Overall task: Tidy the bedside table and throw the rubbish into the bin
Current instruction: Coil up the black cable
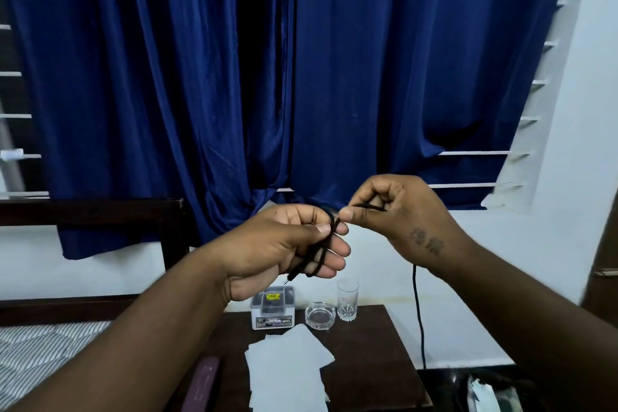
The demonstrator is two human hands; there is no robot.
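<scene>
At the far left lies a striped mattress [40, 344] beneath a dark wooden headboard [90, 211], and a deep blue curtain [167, 77] hangs behind everything.

The left hand [277, 244] is raised above the bedside table [368, 344], palm turned toward the right. Its fingers are loosely curled, with the thumb pressed down on loops of a black cable [322, 256]. The loops cross the fingers and run roughly up and down. One free end, a small plug tip [287, 279], hangs out of the bottom of the hand and points straight down at the table.

From the top of the loops a short stretch of cable runs nearly level, rising a little to the right, into the right hand [394, 211]. That hand sits just beside the left and pinches the cable between thumb and curled fingers. Below the right wrist the rest of the cable drops almost vertically past the table's right edge.

On the table, left to right, are a maroon flat object [202, 385] at the near edge, a small printed box [272, 311], several overlapping white paper sheets [287, 365], a clear glass ashtray [320, 315], and an upright drinking glass [347, 299] just beside the ashtray.
</scene>
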